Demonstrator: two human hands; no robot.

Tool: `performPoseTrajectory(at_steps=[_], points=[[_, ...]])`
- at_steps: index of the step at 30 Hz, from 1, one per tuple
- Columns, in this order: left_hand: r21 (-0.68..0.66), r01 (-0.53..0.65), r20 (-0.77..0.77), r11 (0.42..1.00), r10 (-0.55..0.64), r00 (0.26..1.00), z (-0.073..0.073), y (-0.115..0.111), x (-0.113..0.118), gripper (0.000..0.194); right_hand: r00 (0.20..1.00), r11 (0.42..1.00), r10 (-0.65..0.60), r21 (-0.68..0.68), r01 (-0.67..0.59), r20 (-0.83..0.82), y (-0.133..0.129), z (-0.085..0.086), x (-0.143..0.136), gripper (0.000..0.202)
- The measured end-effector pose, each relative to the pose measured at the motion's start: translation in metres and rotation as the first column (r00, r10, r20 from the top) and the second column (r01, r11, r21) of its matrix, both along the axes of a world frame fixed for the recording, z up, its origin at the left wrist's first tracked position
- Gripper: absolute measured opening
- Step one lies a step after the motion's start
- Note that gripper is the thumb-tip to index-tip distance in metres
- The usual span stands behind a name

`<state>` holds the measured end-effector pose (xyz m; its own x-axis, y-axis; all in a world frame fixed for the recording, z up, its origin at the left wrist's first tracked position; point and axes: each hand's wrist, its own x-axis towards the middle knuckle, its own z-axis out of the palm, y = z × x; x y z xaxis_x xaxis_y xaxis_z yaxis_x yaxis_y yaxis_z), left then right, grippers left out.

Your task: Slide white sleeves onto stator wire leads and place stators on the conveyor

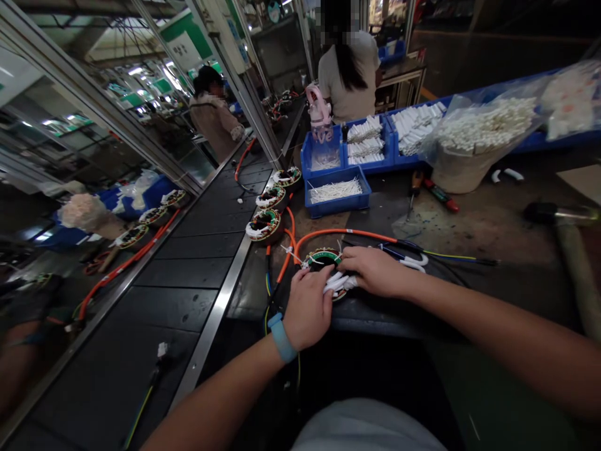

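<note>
A round motor stator (323, 255) with a green board inside its ring lies near the front edge of the workbench. White sleeving (337, 283) covers wires along its near side, and thin white cable ties stick up from its far left. My left hand (307, 307), with a blue band at the wrist, grips the stator's left side, thumb against the sleeving. From the right, my right hand (373, 269) closes its fingers on the white sleeving at the rim; its fingertips are partly hidden. An orange cable (347, 232) curves behind both hands.
Blue bins (323, 160) of white tubes and a small tray (338, 210) of cable ties stand behind. A bagged bucket (457, 169), a screwdriver (414, 188) and a hammer (563, 216) lie rightward. More stators (263, 227) line the conveyor (164, 294). Co-workers sit beyond.
</note>
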<state>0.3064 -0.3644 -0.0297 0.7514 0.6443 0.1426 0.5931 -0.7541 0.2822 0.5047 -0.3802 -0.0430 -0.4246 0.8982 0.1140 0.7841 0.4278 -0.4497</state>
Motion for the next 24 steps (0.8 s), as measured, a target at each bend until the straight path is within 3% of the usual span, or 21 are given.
performPoseTrajectory(at_steps=[3, 6, 9, 12, 14, 17, 19, 21, 24], points=[[0.084, 0.014, -0.155, 0.996, -0.001, 0.988, 0.01, -0.006, 0.006, 0.03, 0.996, 0.998, 0.065, -0.025, -0.063, 0.056, 0.008, 0.011, 0.001, 0.017], [0.132, -0.026, -0.172, 0.991, 0.049, 0.984, 0.006, -0.012, 0.012, 0.026, 0.987, 0.996, 0.085, -0.028, -0.082, 0.133, 0.013, 0.019, 0.0, 0.015], [0.212, -0.097, -0.052, 0.972, 0.111, 0.992, -0.017, -0.011, 0.014, 0.047, 0.975, 0.994, 0.107, -0.03, -0.103, 0.197, 0.016, 0.023, -0.003, 0.011], [0.287, -0.101, 0.023, 0.953, 0.098, 0.995, -0.043, -0.004, 0.014, 0.043, 0.968, 0.991, 0.133, -0.03, -0.13, 0.213, 0.018, 0.024, -0.004, 0.008], [0.28, -0.094, 0.036, 0.955, 0.087, 0.996, -0.051, -0.003, 0.013, 0.04, 0.968, 0.99, 0.143, -0.028, -0.141, 0.208, 0.018, 0.024, -0.004, 0.007], [0.181, -0.041, 0.07, 0.983, 0.029, 0.997, -0.039, -0.004, 0.004, 0.045, 0.973, 0.991, 0.131, -0.025, -0.128, 0.191, 0.016, 0.021, -0.002, 0.009], [0.064, 0.101, 0.06, 0.993, -0.105, 0.993, -0.019, -0.001, -0.007, 0.064, 0.979, 0.994, 0.111, -0.023, -0.109, 0.171, 0.014, 0.017, 0.0, 0.012], [-0.039, 0.268, 0.013, 0.963, -0.267, 0.964, 0.002, 0.009, -0.021, 0.076, 0.986, 0.996, 0.092, -0.018, -0.09, 0.141, 0.011, 0.015, 0.001, 0.012], [-0.036, 0.325, -0.057, 0.945, -0.326, 0.943, 0.016, 0.03, -0.035, 0.056, 0.991, 0.998, 0.066, -0.016, -0.065, 0.113, 0.009, 0.014, 0.001, 0.011]])
